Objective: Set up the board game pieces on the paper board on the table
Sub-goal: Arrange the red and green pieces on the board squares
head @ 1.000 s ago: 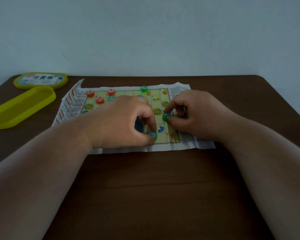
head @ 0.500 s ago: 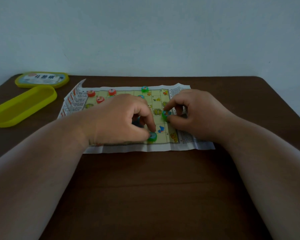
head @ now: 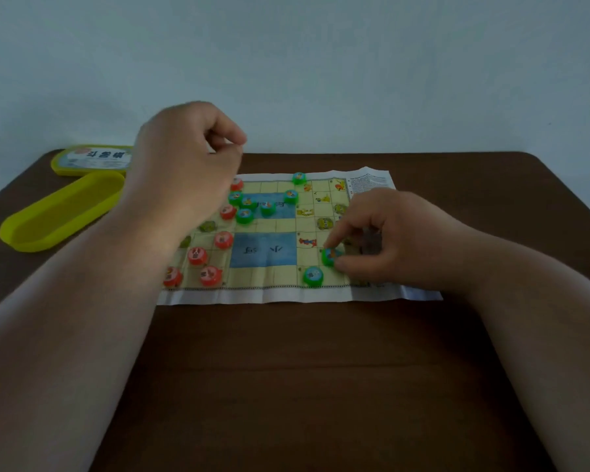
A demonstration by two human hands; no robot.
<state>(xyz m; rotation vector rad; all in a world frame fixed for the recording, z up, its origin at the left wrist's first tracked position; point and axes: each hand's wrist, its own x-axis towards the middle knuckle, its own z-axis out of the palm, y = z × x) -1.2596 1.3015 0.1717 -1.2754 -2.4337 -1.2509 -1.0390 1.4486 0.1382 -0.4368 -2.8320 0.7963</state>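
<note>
Pinching a green piece [head: 331, 256] on the right end of the paper board [head: 263, 294] with the right hand [head: 389, 240], thumb and forefinger closed on its rim. Lifted above the board's far left: the left hand [head: 184, 172], fingers curled, seemingly empty. Clustered just below and right of that hand: loose green pieces [head: 245, 215], nearer the left. Spread across the desk [head: 286, 386]: board lengthwise, left to right.

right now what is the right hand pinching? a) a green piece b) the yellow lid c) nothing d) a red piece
a: the right hand pinches a green piece between thumb and forefinger at the right end of the paper board.
</note>
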